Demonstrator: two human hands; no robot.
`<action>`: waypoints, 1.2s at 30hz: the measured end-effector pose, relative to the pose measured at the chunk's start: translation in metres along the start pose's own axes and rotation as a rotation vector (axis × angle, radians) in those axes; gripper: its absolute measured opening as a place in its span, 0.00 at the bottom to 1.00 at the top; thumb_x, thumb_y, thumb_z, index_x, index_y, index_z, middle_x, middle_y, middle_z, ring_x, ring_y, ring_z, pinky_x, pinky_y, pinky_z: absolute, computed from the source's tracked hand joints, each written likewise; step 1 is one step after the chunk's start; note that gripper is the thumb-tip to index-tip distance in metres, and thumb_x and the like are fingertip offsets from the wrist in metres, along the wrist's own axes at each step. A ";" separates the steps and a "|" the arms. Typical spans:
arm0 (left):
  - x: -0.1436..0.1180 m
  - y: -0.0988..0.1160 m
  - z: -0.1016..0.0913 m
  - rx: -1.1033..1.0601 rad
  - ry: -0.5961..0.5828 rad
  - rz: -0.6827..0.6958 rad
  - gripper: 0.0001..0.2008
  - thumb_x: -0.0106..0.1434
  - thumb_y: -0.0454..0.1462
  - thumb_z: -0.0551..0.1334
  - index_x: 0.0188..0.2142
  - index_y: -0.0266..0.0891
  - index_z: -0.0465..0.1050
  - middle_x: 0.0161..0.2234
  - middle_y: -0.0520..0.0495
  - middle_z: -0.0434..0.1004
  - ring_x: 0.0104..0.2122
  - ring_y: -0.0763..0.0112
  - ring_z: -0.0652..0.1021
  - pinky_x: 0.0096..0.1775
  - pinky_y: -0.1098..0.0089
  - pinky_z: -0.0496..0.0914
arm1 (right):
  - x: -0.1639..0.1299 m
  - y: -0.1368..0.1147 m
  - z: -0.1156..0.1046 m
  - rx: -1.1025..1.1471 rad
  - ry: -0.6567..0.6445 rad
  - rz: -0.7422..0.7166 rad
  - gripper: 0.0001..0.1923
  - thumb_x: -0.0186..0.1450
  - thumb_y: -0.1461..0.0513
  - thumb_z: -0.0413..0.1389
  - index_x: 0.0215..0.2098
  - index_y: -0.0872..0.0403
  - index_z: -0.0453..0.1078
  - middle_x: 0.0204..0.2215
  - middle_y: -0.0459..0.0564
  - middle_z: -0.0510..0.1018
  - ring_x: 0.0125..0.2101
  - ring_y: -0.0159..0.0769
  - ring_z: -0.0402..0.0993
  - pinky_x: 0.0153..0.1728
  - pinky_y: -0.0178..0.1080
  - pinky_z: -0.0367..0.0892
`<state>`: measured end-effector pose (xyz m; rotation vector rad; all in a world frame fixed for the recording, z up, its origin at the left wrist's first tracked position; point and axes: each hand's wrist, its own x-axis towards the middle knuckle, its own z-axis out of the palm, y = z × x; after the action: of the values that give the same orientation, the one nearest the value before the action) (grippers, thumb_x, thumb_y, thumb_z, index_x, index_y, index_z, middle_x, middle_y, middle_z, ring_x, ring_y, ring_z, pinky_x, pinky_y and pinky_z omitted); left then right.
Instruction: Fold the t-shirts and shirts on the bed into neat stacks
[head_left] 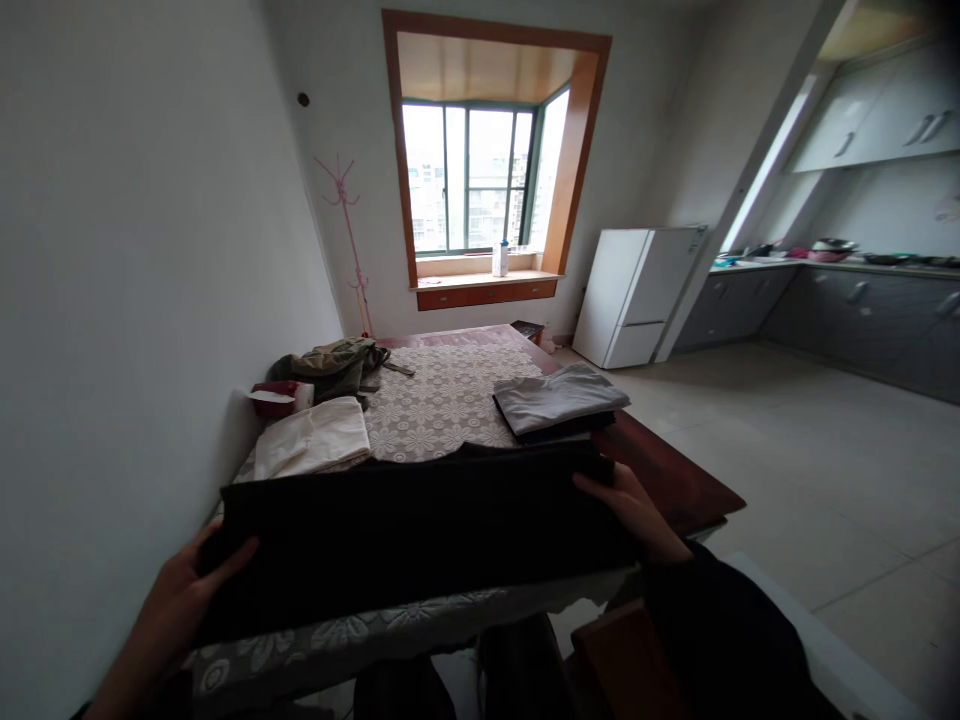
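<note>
A long folded black garment (420, 530) stretches across the near side of the table; its exact kind cannot be made out. My left hand (199, 580) grips its left end, thumb on top and fingers behind. At the upper right corner, my right hand (619, 495) pinches the cloth with the thumb in front. Just beyond the right hand lies a stack of folded clothes, a grey one (559, 398) over black ones. Behind the left part of the black cloth is a folded white cloth (315, 437).
A patterned lace tablecloth (442, 395) covers much of the dark red wooden table (675, 475). A green backpack (322, 365) and a tissue pack (277, 398) sit by the left wall. Beyond stand a pink coat rack (349, 230) and a white fridge (634, 290).
</note>
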<state>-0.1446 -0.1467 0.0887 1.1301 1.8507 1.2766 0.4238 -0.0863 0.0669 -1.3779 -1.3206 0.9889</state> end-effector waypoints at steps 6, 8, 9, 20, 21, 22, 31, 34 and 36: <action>0.091 0.012 0.046 0.456 0.047 0.219 0.24 0.51 0.44 0.66 0.47 0.38 0.75 0.46 0.37 0.84 0.48 0.47 0.83 0.53 0.53 0.76 | 0.097 0.019 0.045 -0.382 0.064 -0.332 0.14 0.63 0.52 0.58 0.43 0.51 0.73 0.38 0.51 0.84 0.40 0.47 0.79 0.43 0.45 0.72; 0.107 0.001 0.064 0.504 0.025 0.210 0.24 0.50 0.40 0.66 0.48 0.37 0.75 0.48 0.35 0.83 0.50 0.46 0.82 0.56 0.52 0.74 | 0.107 0.036 0.059 -0.482 0.062 -0.345 0.10 0.64 0.54 0.56 0.40 0.50 0.73 0.34 0.51 0.83 0.37 0.47 0.80 0.41 0.44 0.72; 0.110 -0.006 0.071 0.514 0.022 0.201 0.25 0.50 0.39 0.65 0.49 0.36 0.75 0.48 0.34 0.83 0.52 0.45 0.81 0.56 0.52 0.73 | 0.110 0.045 0.064 -0.507 0.060 -0.340 0.09 0.64 0.55 0.56 0.39 0.49 0.73 0.32 0.51 0.83 0.36 0.47 0.80 0.40 0.43 0.72; 0.091 -0.025 0.081 0.429 0.052 0.318 0.37 0.56 0.41 0.63 0.66 0.45 0.62 0.62 0.38 0.73 0.60 0.46 0.74 0.64 0.50 0.63 | 0.113 0.083 0.058 -0.713 0.212 -0.450 0.19 0.67 0.56 0.55 0.55 0.50 0.69 0.49 0.57 0.78 0.50 0.52 0.74 0.53 0.52 0.70; 0.092 -0.026 0.081 0.396 0.029 0.322 0.38 0.56 0.40 0.63 0.67 0.46 0.62 0.63 0.39 0.72 0.61 0.47 0.73 0.65 0.51 0.62 | 0.114 0.083 0.058 -0.713 0.212 -0.458 0.19 0.67 0.57 0.54 0.56 0.50 0.68 0.50 0.57 0.78 0.51 0.53 0.74 0.53 0.53 0.69; 0.093 -0.027 0.082 0.375 0.010 0.327 0.36 0.56 0.40 0.63 0.66 0.46 0.63 0.64 0.40 0.71 0.63 0.47 0.71 0.66 0.51 0.61 | 0.114 0.083 0.057 -0.707 0.211 -0.465 0.19 0.67 0.57 0.54 0.56 0.50 0.68 0.49 0.57 0.78 0.51 0.53 0.74 0.53 0.53 0.69; 0.091 -0.023 0.080 0.298 0.127 0.297 0.15 0.59 0.45 0.63 0.44 0.46 0.77 0.56 0.43 0.78 0.60 0.49 0.74 0.66 0.53 0.63 | 0.108 0.068 0.053 -0.533 0.254 -0.448 0.05 0.64 0.59 0.55 0.39 0.45 0.71 0.45 0.53 0.80 0.51 0.51 0.73 0.56 0.53 0.67; 0.087 -0.025 0.079 0.173 0.175 0.226 0.16 0.55 0.47 0.66 0.40 0.44 0.72 0.46 0.43 0.80 0.52 0.50 0.78 0.61 0.52 0.68 | 0.102 0.062 0.048 -0.369 0.215 -0.335 0.05 0.63 0.56 0.56 0.38 0.44 0.70 0.43 0.50 0.81 0.48 0.49 0.75 0.53 0.50 0.69; 0.084 -0.026 0.080 0.040 0.185 0.195 0.19 0.52 0.46 0.68 0.41 0.45 0.67 0.42 0.45 0.79 0.49 0.51 0.80 0.59 0.52 0.70 | 0.100 0.062 0.043 -0.256 0.217 -0.250 0.08 0.62 0.53 0.57 0.39 0.44 0.69 0.40 0.48 0.81 0.45 0.48 0.76 0.50 0.47 0.69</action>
<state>-0.1226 -0.0433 0.0354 1.2771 1.9438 1.5046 0.4044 0.0199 0.0028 -1.4221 -1.4462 0.5007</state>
